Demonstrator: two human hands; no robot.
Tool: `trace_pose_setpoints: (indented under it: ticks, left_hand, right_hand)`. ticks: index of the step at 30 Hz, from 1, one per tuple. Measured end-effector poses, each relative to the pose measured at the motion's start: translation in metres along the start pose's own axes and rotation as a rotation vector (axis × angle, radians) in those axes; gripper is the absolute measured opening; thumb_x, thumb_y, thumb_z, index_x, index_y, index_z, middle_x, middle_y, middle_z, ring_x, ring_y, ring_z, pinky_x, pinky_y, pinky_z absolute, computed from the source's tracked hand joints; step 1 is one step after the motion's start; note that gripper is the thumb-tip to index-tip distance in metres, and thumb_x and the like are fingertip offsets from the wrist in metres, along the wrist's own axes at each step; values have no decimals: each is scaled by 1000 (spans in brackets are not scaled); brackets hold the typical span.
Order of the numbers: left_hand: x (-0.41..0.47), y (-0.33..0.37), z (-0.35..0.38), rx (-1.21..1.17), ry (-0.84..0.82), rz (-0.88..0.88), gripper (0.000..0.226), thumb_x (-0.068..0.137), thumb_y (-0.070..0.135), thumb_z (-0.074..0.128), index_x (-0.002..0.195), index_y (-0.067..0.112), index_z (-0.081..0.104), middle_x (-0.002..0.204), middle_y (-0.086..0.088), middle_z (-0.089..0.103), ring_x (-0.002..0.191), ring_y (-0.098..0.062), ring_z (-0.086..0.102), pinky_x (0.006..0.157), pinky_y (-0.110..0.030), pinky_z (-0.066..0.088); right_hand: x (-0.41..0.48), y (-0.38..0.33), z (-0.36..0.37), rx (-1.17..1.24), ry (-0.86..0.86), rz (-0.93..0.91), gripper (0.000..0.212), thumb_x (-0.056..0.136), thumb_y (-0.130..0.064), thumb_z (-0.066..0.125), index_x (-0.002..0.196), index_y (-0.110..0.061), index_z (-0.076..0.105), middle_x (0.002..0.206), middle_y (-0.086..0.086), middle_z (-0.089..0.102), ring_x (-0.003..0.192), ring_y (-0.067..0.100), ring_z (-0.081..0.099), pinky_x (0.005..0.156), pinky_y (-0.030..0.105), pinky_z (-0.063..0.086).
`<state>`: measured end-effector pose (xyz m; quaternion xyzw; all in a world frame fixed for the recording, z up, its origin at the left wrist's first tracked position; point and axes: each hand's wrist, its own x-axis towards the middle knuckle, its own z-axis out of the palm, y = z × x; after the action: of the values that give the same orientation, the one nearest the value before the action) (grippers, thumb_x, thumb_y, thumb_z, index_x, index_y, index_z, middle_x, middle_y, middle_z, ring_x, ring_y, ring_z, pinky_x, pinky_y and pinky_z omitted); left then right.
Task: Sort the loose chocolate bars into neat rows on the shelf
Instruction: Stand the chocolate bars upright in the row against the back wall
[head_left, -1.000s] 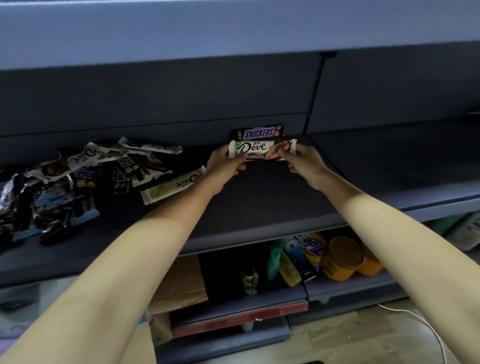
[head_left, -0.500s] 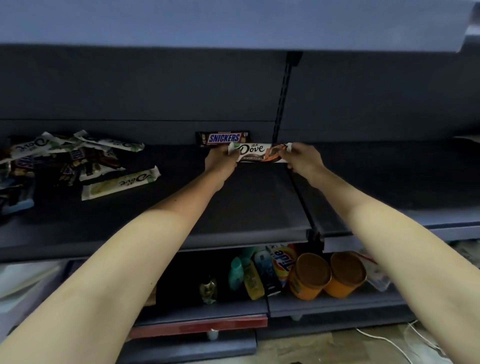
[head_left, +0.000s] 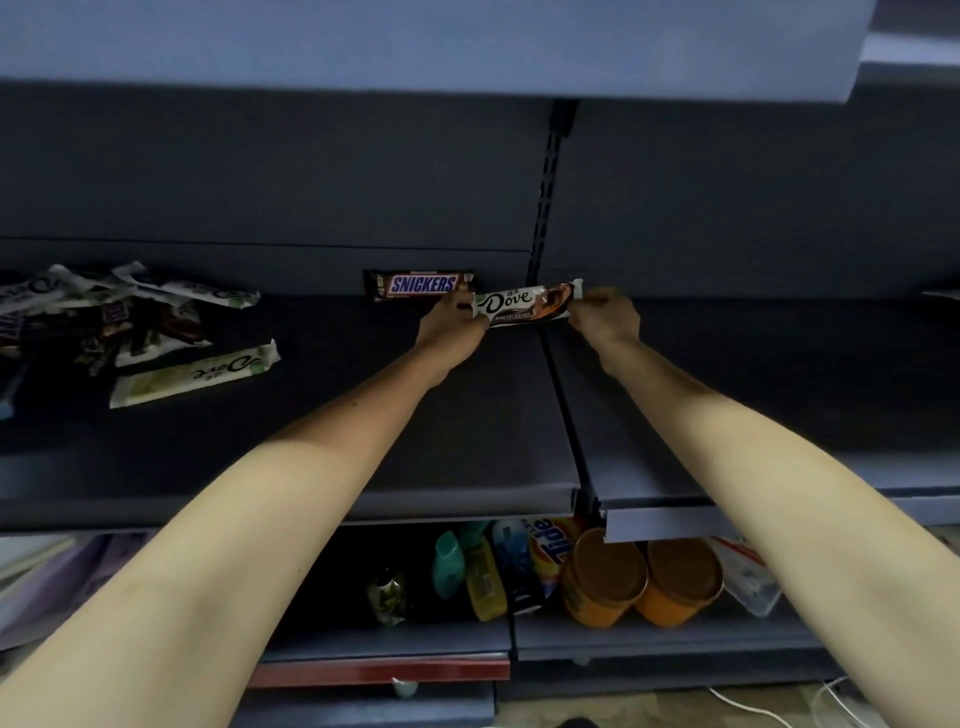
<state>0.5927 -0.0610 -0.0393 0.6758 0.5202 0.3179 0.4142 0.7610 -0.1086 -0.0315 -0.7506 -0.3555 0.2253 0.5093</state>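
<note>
Both the left hand (head_left: 451, 323) and right hand (head_left: 605, 317) are pinching the ends of a white-and-brown foil-wrapped Dove bar (head_left: 527, 304), placing it just beside the lone brown Snickers bar (head_left: 422, 284) standing at the back of the dark grey metal shelf (head_left: 322, 441), while a jumbled heap of loose wrapped bars (head_left: 130, 322) is waiting unsorted at the left.

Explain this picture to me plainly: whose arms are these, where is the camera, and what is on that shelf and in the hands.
No machine here: a person wears the camera on the head, looking down at their own bare arms. The left hand and right hand each pinch one end of a Dove bar. Beside it, against the back wall of the dark shelf, stands a Snickers bar. To the left lies a loose pile of bars, unsorted.
</note>
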Motion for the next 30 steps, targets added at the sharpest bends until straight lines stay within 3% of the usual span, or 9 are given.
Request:
trace_pose_setpoints:
  ticks: [3, 6, 11, 13, 16, 20, 24, 27, 30]
  left_hand:
    - [7, 4, 5, -94, -55, -35, 42, 87, 14, 55, 128, 15, 47, 122, -6, 59, 108, -20, 56, 97, -35, 47]
    - [15, 11, 11, -132, -84, -48, 40, 85, 12, 57, 124, 17, 50, 119, -5, 60, 109, -19, 56, 99, -37, 46]
    - [24, 18, 20, -122, -96, -33, 42, 86, 14, 56, 128, 12, 49, 122, -8, 57, 113, -22, 53, 102, -37, 43]
    - [27, 20, 24, -91, -118, -22, 40, 87, 15, 56, 126, 10, 51, 125, -11, 55, 115, -25, 52, 102, -35, 43]
    - [31, 22, 28, -32, -176, 4, 32, 88, 15, 53, 120, 9, 55, 123, -18, 56, 115, -30, 52, 87, -27, 40]
    - [35, 21, 27, 64, -212, 20, 37, 90, 18, 50, 127, 14, 51, 128, -7, 54, 116, -22, 49, 98, -30, 40]
    - [36, 19, 23, 114, -262, 38, 40, 90, 16, 50, 129, 14, 49, 124, 0, 51, 115, -17, 46, 92, -25, 36]
    - [34, 18, 23, 169, -293, 48, 52, 88, 18, 51, 139, 14, 38, 137, -2, 43, 122, -19, 41, 91, -23, 33]
    - [31, 16, 25, 221, -315, 38, 65, 88, 23, 50, 147, 14, 21, 149, -3, 30, 130, -20, 35, 93, -22, 30]
  right_hand:
    - [12, 5, -4, 16, -8, 44, 33, 85, -24, 62, 116, -11, 60, 113, 8, 65, 101, 19, 62, 85, 26, 51]
    - [19, 10, -10, 1, -49, 70, 32, 87, -24, 61, 116, -10, 60, 115, 11, 64, 104, 21, 61, 92, 30, 50]
    - [22, 8, -7, -16, -110, 45, 40, 84, -31, 64, 119, -14, 58, 116, 1, 61, 107, 16, 57, 87, 24, 46]
    - [26, 7, -4, 18, -125, 44, 52, 78, -33, 68, 123, -13, 53, 117, -1, 60, 108, 15, 56, 92, 26, 47]
    - [33, 4, 0, 47, -148, 62, 49, 80, -25, 65, 122, -8, 50, 118, 4, 59, 109, 18, 56, 93, 29, 47]
    - [30, 1, 4, -77, -293, 4, 35, 82, -12, 58, 117, -10, 57, 111, 2, 58, 104, 16, 53, 87, 26, 44]
    - [31, -1, 5, -174, -338, -80, 42, 83, -9, 57, 124, -13, 53, 116, 3, 54, 104, 16, 49, 88, 23, 41]
    - [32, 1, 7, -225, -339, -133, 53, 82, -8, 60, 133, -10, 46, 139, 5, 36, 116, 16, 44, 91, 19, 36]
    - [30, 5, 8, -376, -383, -179, 58, 88, -18, 56, 142, -15, 34, 154, 5, 4, 139, 21, 23, 110, 20, 25]
